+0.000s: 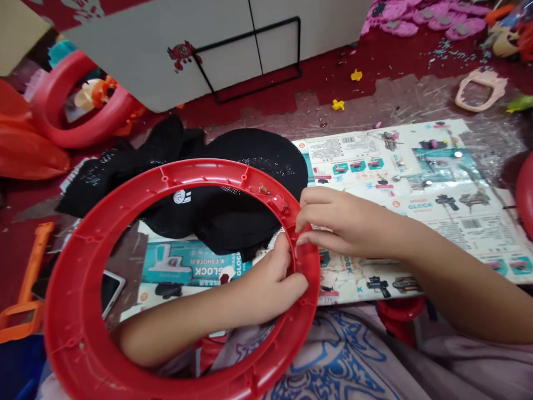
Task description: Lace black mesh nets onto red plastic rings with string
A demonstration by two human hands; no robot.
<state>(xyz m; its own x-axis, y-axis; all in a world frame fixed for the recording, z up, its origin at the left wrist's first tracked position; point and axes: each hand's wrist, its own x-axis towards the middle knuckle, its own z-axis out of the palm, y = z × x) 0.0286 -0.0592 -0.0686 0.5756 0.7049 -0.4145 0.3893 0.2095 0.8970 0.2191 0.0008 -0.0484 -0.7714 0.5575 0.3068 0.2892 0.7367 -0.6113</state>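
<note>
A large red plastic ring (71,289), hollow with small ribs and screw posts inside, is tilted in front of me. My left hand (278,278) reaches up through its opening and grips the right side, thumb over the inner edge. My right hand (333,222) is at the same side, fingertips pinched together at the ring's channel; anything between them is hidden. Close above my left hand, a small red part (280,203) and a small brass-coloured piece (264,189) sit in the channel. Behind the ring lies a black cloth item (254,153) with shiny dots.
A printed cardboard sheet (416,205) covers the work surface. Another red ring (54,100) stands at left near an orange plastic piece (31,278). At the back are a white panel (137,55), yellow bits (338,104), pink parts (441,16) and a beige frame (462,89).
</note>
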